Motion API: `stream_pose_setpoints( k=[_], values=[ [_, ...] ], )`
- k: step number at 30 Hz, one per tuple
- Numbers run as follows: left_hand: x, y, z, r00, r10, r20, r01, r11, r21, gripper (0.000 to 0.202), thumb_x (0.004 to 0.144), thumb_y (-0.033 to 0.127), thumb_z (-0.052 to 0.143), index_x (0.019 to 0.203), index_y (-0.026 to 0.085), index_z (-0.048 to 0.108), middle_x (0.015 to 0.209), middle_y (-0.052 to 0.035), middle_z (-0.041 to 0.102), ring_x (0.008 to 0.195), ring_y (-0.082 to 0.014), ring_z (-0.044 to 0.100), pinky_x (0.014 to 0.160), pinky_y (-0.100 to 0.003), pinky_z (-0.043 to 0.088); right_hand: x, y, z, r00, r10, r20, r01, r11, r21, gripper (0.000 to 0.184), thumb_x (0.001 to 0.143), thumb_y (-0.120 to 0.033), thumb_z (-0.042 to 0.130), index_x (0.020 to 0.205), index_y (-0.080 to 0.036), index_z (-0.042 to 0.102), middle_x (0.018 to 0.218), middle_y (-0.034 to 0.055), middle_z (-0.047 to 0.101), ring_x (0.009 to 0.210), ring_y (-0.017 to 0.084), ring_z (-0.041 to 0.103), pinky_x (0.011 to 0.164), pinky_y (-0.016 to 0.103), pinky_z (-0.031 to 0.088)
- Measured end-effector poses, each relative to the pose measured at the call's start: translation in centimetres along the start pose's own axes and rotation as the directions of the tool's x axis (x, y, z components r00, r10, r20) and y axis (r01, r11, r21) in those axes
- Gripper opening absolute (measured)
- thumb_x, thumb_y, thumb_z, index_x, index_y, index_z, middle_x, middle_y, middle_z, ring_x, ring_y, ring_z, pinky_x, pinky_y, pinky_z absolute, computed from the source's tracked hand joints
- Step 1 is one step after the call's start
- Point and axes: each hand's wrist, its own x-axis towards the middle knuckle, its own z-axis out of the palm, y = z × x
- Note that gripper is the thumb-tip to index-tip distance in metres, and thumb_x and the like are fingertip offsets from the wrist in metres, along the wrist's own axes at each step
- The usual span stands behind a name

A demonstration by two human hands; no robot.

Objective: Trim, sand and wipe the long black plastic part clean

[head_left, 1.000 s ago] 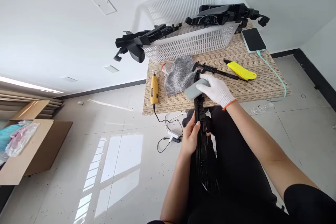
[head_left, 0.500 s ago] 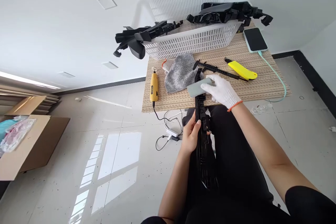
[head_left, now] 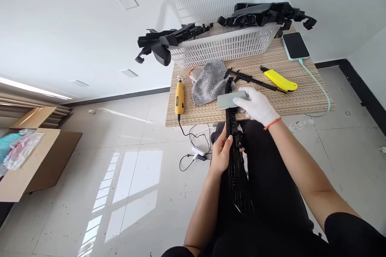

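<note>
- A basket stood at the far side of the table, with one plastic part across its left corner and another part across its right rim.
- A phone lay just right of the basket.
- Before the basket lay, from left to right, a rotary tool, a cloth, a caliper and a cutter.
- At the near edge a block sat across a long part, in the right hand; the left hand gripped this part below the table.
- A box stood on the floor, far left.

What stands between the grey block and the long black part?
Nothing visible. The right hand holds the grey block across the long black part at the table edge; the left hand grips it lower down.
</note>
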Motion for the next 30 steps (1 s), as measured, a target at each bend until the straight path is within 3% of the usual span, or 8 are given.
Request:
stream_pose_setpoints(
  k=[3,7,10,14,18,20,25,30],
  values=[
    [0.1,0.1,-0.1,1.0,-0.008,0.012,0.009,1.0,-0.009,0.077,0.097,0.05,0.061,0.162,0.021,0.033,0.079,-0.0002,0.069,0.065,-0.017,0.073,0.062,-0.029,0.06,0.0,-0.1,-0.5,0.997,0.038,-0.072,-0.036,0.999,0.027,0.054,0.088,-0.047,0.067,0.136,-0.023,0.06,0.095,0.0081,0.075,0.055,0.013,0.063,0.037,0.02,0.044],
    [0.2,0.3,0.0,0.999,-0.019,0.033,0.02,1.0,-0.015,0.077,0.097,0.051,0.06,0.162,0.021,0.032,0.08,-0.0008,0.069,0.066,-0.0172,0.073,0.059,-0.027,0.059,0.1,-0.4,-0.3,1.0,-0.001,0.025,0.002,1.0,-0.013,0.06,0.086,-0.048,0.07,0.14,-0.025,0.058,0.096,0.0073,0.075,0.055,0.014,0.063,0.037,0.021,0.045],
    [0.2,0.2,0.1,0.999,-0.014,0.036,0.014,1.0,-0.016,0.077,0.097,0.051,0.061,0.162,0.02,0.033,0.08,-0.0008,0.068,0.067,-0.0169,0.073,0.063,-0.029,0.061,0.4,-0.5,0.2,0.996,0.043,-0.075,-0.042,0.999,0.013,0.062,0.089,-0.049,0.066,0.143,-0.022,0.055,0.094,0.008,0.074,0.052,0.013,0.061,0.038,0.023,0.046],
    [0.2,0.2,0.3,1.0,-0.004,0.022,0.005,1.0,-0.027,0.078,0.096,0.052,0.062,0.162,0.02,0.033,0.078,0.0006,0.067,0.063,-0.0159,0.072,0.063,-0.029,0.06,1.0,-0.6,0.6,0.999,-0.021,0.032,0.022,0.999,-0.034,0.053,0.087,-0.049,0.068,0.133,-0.024,0.063,0.098,0.0076,0.075,0.049,0.011,0.058,0.038,0.023,0.045],
    [0.2,0.4,0.3,1.0,-0.012,0.007,0.012,1.0,-0.011,0.077,0.096,0.051,0.063,0.161,0.021,0.036,0.079,0.0004,0.067,0.063,-0.0158,0.071,0.063,-0.029,0.06,1.7,-0.4,0.9,0.991,0.022,-0.13,-0.024,1.0,-0.018,0.041,0.089,-0.042,0.064,0.125,-0.022,0.066,0.086,0.0064,0.073,0.055,0.015,0.063,0.043,0.024,0.049],
    [0.1,0.4,0.2,1.0,-0.01,0.007,0.01,1.0,-0.004,0.076,0.096,0.051,0.062,0.161,0.021,0.036,0.079,0.0002,0.067,0.065,-0.0166,0.072,0.063,-0.03,0.061,1.7,-0.3,1.0,0.995,0.008,-0.095,-0.013,0.998,-0.054,0.036,0.09,-0.04,0.063,0.121,-0.023,0.068,0.081,0.0054,0.073,0.056,0.016,0.064,0.047,0.026,0.051],
    [0.1,0.3,0.0,1.0,-0.01,0.028,0.01,1.0,0.018,0.075,0.097,0.051,0.06,0.161,0.022,0.035,0.081,-0.0012,0.07,0.068,-0.0179,0.073,0.067,-0.032,0.062,1.6,-1.0,1.3,0.992,-0.067,-0.104,0.039,0.968,-0.248,0.055,0.089,-0.063,0.06,0.125,-0.022,0.066,0.095,0.0104,0.075,0.077,0.025,0.072,0.068,0.038,0.057],
    [0.1,0.2,0.1,1.0,-0.012,0.023,0.012,1.0,0.017,0.076,0.097,0.052,0.061,0.162,0.023,0.035,0.08,-0.0004,0.069,0.065,-0.0172,0.073,0.068,-0.032,0.063,1.9,-1.4,1.4,0.994,-0.11,-0.021,0.091,0.903,-0.419,0.052,0.076,-0.068,0.072,0.098,-0.021,0.07,0.091,0.0116,0.074,0.091,0.032,0.071,0.077,0.043,0.056]
  ],
)
